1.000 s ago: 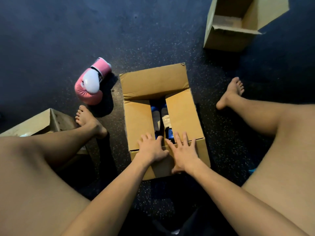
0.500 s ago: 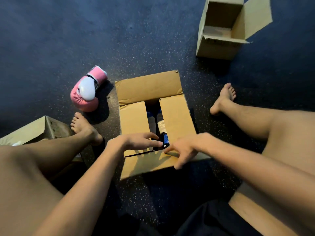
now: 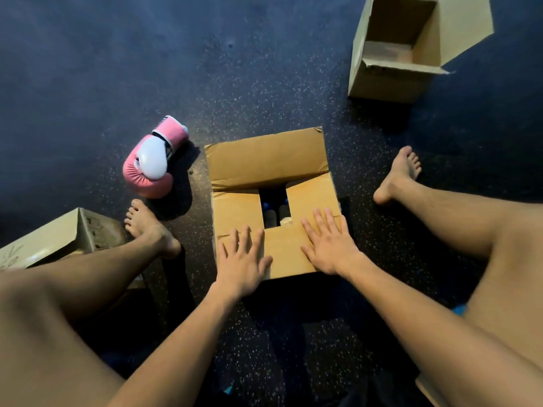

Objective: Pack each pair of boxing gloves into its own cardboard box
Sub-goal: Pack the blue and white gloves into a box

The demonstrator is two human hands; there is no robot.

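Head view: my left hand point(image 3: 241, 257) and right hand point(image 3: 329, 245) press flat on the brown cardboard box point(image 3: 264, 160).
Both hands lie wide with straight fingers, gripping nothing. Blue-and-white gloves point(image 3: 270, 215) show through the flap gap, and a pink-and-white boxing glove point(image 3: 151, 160) lies on the dark speckled floor point(image 3: 88, 83) beside the box.
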